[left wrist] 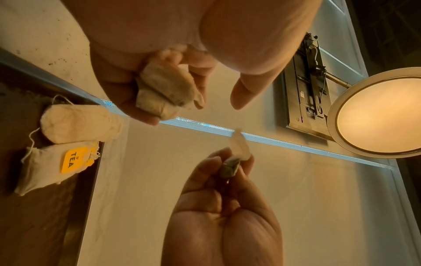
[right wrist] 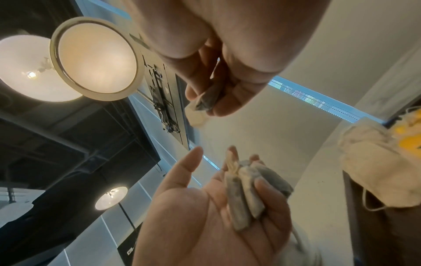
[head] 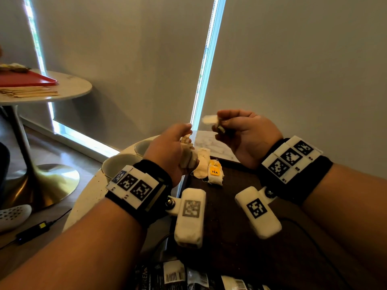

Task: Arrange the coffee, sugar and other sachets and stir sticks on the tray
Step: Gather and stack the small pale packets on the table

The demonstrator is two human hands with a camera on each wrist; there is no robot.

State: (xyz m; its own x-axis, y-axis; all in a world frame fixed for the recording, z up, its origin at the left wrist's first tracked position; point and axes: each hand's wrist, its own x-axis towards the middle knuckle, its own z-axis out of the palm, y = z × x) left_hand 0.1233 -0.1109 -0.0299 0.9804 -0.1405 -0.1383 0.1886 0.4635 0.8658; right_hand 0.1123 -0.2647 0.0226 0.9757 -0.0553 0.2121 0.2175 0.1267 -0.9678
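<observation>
My left hand holds a bundle of several pale tea bags in its curled fingers, thumb lifted clear. To its right, at the same height, my right hand pinches a single tea bag between thumb and fingers. Both hands hover above the far end of a dark tray. Two more tea bags lie on it, one with a yellow TEA tag. The left wrist view shows the bundle and the pinched bag; the right wrist view shows that bag and the bundle.
Black sachets lie at the tray's near end. Two white cups stand left of the tray on the round table. A second table at far left carries a red tray and wooden stir sticks. A cable and adapter lie on the floor.
</observation>
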